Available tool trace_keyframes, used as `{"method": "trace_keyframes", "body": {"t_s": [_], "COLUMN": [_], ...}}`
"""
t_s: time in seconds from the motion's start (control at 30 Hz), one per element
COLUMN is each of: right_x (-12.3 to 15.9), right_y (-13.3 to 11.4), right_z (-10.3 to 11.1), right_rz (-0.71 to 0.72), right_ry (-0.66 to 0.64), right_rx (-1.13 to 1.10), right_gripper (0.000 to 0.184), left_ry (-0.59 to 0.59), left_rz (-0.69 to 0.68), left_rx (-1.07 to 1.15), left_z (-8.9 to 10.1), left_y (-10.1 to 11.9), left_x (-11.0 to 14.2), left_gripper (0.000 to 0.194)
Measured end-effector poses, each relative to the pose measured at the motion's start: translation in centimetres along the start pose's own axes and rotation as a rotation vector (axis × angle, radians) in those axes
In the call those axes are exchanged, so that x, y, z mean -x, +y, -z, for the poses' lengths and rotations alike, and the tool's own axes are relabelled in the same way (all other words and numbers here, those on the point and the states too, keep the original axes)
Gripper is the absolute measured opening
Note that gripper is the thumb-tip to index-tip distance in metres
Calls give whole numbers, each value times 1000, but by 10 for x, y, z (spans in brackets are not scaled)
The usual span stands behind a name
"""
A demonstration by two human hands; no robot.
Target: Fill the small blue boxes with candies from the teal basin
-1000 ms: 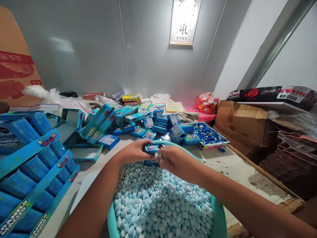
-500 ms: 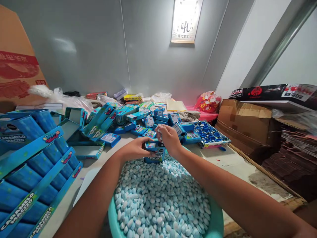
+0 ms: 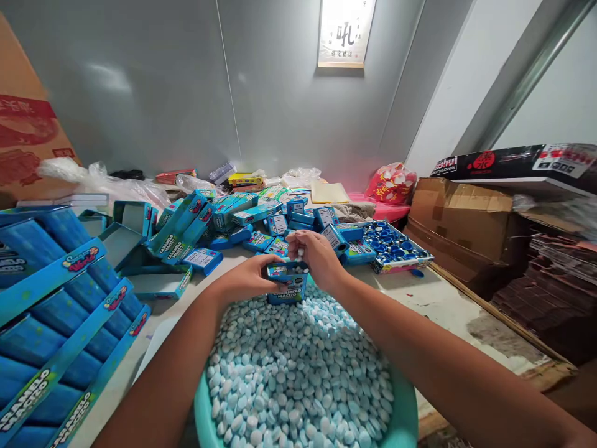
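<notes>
In the head view a teal basin (image 3: pixel 405 407) is heaped with pale blue and white candies (image 3: pixel 298 379). My left hand (image 3: pixel 247 278) is closed on a small blue candy box (image 3: pixel 288 291), held upright with its top open over the far part of the basin. My right hand (image 3: pixel 314 255) curls its fingers around several candies (image 3: pixel 299 254) just above the box's open top. Some candies show at the opening. How full the box is inside, I cannot tell.
Stacked blue display trays (image 3: pixel 69 323) of boxes stand at the left. Loose blue boxes (image 3: pixel 265 241) pile up behind the basin. Beyond my right hand lies a tray of blue caps (image 3: pixel 396 246). Brown cartons (image 3: pixel 459 218) stand at the right.
My right hand has tipped lower over the box, and candies now show below its fingers at the opening. My left hand keeps holding the box. The view has shifted slightly.
</notes>
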State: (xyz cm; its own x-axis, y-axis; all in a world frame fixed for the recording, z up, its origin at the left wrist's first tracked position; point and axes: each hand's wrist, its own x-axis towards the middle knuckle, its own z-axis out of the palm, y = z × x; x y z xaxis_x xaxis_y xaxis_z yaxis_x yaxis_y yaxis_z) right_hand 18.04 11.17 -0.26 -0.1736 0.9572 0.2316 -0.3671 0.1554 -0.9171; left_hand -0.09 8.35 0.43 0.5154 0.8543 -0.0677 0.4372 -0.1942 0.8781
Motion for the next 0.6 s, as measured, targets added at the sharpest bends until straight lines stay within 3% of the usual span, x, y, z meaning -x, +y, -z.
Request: {"method": "trace_keyframes", "body": {"t_s": [0.47,0.6], "right_x": [13,15], "right_y": [-3,-4], "right_z": [-5,-4], "right_rz": [57,75], "right_ry": [-159,-169], "right_rx": [52,56], "right_gripper": [43,38], "left_ry": [31,9], "left_rz": [-27,-46], "left_rx": [-50,-31], "left_z": [1,1], "left_y": [-3,-3], "left_x": [1,2], "left_gripper": [61,59]}}
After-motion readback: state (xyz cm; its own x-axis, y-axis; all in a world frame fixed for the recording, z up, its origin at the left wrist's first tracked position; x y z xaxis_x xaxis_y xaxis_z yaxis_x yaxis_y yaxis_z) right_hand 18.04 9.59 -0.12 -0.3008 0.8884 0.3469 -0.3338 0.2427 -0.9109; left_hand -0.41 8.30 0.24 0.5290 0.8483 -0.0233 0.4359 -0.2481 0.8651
